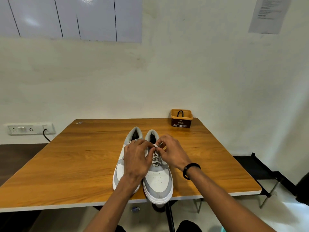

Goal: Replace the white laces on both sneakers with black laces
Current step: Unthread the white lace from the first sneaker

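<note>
Both sneakers (158,181) side by side, toes toward tabletop (66,164) near edge for reach; left hand (136,158) and right hand (170,152) each in pinching grip on white lace (155,158) at top eyelets, presumably loosening knot; black laces (180,113) waiting in tub (181,122) at far corner.

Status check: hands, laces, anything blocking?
Left hand and right hand both pinching the white lace atop the right sneaker. Left sneaker partly hidden. Black lace waiting in orange tub. Nothing blocking.
</note>
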Demonstrator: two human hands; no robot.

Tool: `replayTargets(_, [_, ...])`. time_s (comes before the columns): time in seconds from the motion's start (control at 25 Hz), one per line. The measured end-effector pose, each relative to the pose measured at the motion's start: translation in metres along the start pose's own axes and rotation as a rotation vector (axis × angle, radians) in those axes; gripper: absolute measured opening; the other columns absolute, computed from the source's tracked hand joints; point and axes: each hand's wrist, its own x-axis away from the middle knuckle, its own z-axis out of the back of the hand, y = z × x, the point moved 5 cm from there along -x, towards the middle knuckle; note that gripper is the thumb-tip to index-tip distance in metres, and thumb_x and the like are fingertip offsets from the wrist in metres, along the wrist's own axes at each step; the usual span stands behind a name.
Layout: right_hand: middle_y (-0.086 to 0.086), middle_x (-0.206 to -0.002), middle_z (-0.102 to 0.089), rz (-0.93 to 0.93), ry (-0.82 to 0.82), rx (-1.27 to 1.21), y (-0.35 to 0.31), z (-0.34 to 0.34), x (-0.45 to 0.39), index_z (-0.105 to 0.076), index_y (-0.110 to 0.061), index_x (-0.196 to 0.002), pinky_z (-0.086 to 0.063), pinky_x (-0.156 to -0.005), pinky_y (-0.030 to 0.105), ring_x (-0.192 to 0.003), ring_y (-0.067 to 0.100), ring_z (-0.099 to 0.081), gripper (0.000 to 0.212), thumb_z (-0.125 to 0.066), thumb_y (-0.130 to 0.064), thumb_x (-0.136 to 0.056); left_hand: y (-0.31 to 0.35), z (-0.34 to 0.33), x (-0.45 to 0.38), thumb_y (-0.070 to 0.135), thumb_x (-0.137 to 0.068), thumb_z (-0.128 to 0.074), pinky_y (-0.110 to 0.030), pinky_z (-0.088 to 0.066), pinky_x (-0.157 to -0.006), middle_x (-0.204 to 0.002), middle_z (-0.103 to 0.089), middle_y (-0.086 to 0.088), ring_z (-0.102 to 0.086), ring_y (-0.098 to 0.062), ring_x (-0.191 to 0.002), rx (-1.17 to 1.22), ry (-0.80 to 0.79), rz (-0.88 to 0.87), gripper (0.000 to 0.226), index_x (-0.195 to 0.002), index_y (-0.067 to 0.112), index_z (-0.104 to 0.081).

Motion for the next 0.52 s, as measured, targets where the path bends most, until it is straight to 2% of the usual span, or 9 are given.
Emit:
replayTargets(0.12, [-0.007,-0.102,-0.067,-0.056,0.078,-0.184,-0.005,-0.001,0.004,-0.064,-0.020,-0.100,-0.056,-0.067,0.019,-0.085,0.004,-0.067,0.010,-0.067,-0.010,-0.100,-0.001,0.000,-0.005,0.036,-0.094,-0.074,-0.043,-0.054,-0.086,-0.107,-0.072,0.009,-0.064,-0.015,-0.100,0.078,0.013,0.024,0.026,-0.117,0.030,-0.063])
replayTargets(0.24, [-0.006,-0.097,-0.068,-0.097,0.158,-0.301,-0.011,0.003,0.004,-0.059,-0.022,-0.103,-0.056,-0.064,0.019,-0.081,0.005,-0.068,0.013,-0.063,-0.010,-0.102,0.001,-0.006,-0.014,0.035,-0.096,-0.071,-0.037,-0.061,-0.075,-0.103,-0.073,0.010,-0.068,-0.010,-0.093,0.153,-0.015,0.067,0.037,-0.130,0.033,-0.055])
replayTargets(0.32, [-0.003,-0.095,-0.070,-0.170,0.124,-0.323,-0.006,0.005,0.001,-0.056,-0.029,-0.113,-0.054,-0.061,0.018,-0.077,0.006,-0.068,0.019,-0.067,-0.019,-0.101,-0.001,-0.004,-0.015,0.025,-0.098,-0.068,-0.032,-0.062,-0.067,-0.093,-0.073,0.010,-0.070,-0.006,-0.080,0.320,0.042,0.203,0.034,-0.130,0.031,-0.057])
replayTargets(0.4, [0.003,-0.093,-0.074,-0.265,0.057,-0.431,0.006,0.004,-0.001,-0.055,-0.032,-0.117,-0.052,-0.059,0.022,-0.069,0.008,-0.066,0.026,-0.071,-0.024,-0.099,-0.015,0.000,-0.021,0.013,-0.097,-0.068,-0.033,-0.059,-0.065,-0.090,-0.074,0.002,-0.071,-0.009,-0.077,0.636,0.069,0.440,0.033,-0.125,0.029,-0.061])
replayTargets(0.44, [0.005,-0.091,-0.075,-0.306,0.031,-0.513,0.011,0.003,0.000,-0.056,-0.031,-0.117,-0.052,-0.059,0.026,-0.065,0.009,-0.064,0.026,-0.073,-0.025,-0.098,-0.020,-0.001,-0.025,0.011,-0.096,-0.069,-0.031,-0.058,-0.066,-0.093,-0.075,-0.004,-0.072,-0.013,-0.080,0.746,0.009,0.514,0.034,-0.123,0.030,-0.063])
replayTargets(0.52, [0.007,-0.088,-0.075,-0.336,-0.010,-0.689,0.015,0.002,0.002,-0.059,-0.025,-0.120,-0.054,-0.063,0.032,-0.066,0.015,-0.065,0.029,-0.075,-0.019,-0.097,-0.017,0.000,-0.034,0.017,-0.094,-0.073,-0.026,-0.057,-0.069,-0.100,-0.075,-0.005,-0.072,-0.010,-0.081,0.667,-0.211,0.461,0.035,-0.125,0.031,-0.063])
